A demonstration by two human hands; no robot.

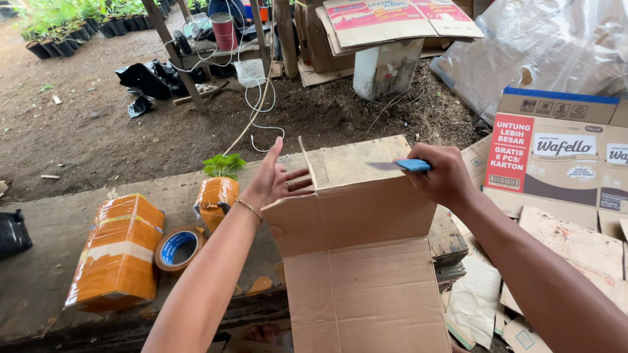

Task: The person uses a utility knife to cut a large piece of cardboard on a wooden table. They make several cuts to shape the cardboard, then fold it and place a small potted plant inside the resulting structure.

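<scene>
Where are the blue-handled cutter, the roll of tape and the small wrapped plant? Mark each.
blue-handled cutter (pixel 412 165), head view, on the blue handle in the right hand.
roll of tape (pixel 178 248), head view, on its blue inner core.
small wrapped plant (pixel 218 195), head view, on the orange wrapping.

We have a single view, from a camera worn on the person's head. It looks forward and steeply down over both forearms, so the left hand (pixel 278 180) and right hand (pixel 441 176) sit at mid-frame, close to the lens. The opened cardboard box (pixel 363 261) fills the near centre, resting on the worn wooden desk (pixel 39 261) that runs off to the left. Beyond the desk's far edge we see bare soil, and at the far left a row of black nursery pots (pixel 65 33). Flattened cartons (pixel 562 157) crowd the right side.
</scene>
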